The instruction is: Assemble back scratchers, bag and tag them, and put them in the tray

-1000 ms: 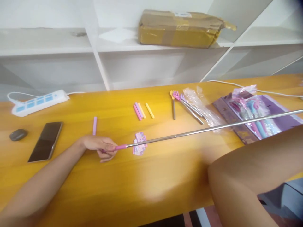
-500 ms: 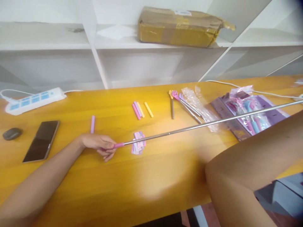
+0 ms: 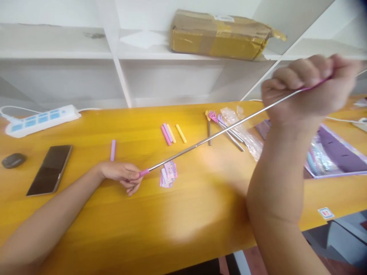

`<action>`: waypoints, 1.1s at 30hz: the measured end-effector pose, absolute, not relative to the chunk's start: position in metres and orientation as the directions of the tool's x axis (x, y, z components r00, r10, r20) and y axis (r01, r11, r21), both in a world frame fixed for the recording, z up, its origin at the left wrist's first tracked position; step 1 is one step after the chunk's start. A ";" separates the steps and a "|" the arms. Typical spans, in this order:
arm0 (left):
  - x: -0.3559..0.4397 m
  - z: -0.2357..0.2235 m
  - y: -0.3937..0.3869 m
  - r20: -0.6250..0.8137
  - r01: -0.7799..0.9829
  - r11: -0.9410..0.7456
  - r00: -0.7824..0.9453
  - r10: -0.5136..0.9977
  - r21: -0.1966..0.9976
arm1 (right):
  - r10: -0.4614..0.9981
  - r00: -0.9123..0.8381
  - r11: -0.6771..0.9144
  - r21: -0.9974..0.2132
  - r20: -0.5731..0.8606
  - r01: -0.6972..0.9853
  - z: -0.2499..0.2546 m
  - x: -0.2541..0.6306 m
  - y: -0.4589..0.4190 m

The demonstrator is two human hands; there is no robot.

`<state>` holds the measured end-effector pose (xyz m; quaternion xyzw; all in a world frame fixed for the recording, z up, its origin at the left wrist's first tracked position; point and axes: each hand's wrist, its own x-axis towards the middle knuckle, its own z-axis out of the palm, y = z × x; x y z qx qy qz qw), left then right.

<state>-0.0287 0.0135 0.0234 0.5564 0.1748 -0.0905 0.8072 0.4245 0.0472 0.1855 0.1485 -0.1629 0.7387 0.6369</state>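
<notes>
A telescopic back scratcher [image 3: 197,145] with a silver rod slants up to the right between my hands. My left hand [image 3: 126,176] pinches its pink handle near the table. My right hand [image 3: 309,86], raised at the right, is closed round the pink far end, whose shape the fingers hide. Small printed cards [image 3: 168,175] lie just right of my left hand, under the rod. A lone purple handle sleeve [image 3: 112,150] lies beyond my left wrist. Several pink, purple and yellow sleeves [image 3: 168,133] rest farther back. Back scratcher rods [image 3: 226,130] with coloured claw heads lie behind the held rod.
Clear plastic wrapping [image 3: 243,133] lies beside the claw rods. An open purple box [image 3: 340,149] with wrapped items is partly behind my right arm. A phone [image 3: 49,170], a dark small case [image 3: 13,160] and a power strip [image 3: 43,121] are at left. A taped carton [image 3: 219,36] sits on the shelf.
My right hand has come into view from the right with the rod's far end. The rod is much shorter and steeper now. My left hand has stayed in place.
</notes>
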 end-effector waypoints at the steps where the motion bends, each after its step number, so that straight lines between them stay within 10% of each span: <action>1: -0.029 0.023 0.013 -0.380 0.340 0.357 0.924 0.048 0.870 | 0.925 -0.117 -0.015 -0.273 0.360 -0.962 0.182 0.414 0.056; 4: -0.027 0.021 0.012 -0.361 0.309 0.352 0.928 0.091 0.883 | 0.963 -0.026 0.175 -0.699 0.268 -0.694 0.168 0.371 0.073; 10: -0.025 0.014 0.009 -0.323 0.216 0.396 0.919 0.227 0.893 | 0.939 -0.198 0.189 -0.902 0.282 -0.389 0.092 0.244 0.044; 33: -0.025 0.010 0.011 -0.364 0.259 0.477 0.920 0.143 0.840 | 0.913 -0.402 -0.130 -0.881 0.073 -0.455 0.021 0.193 0.021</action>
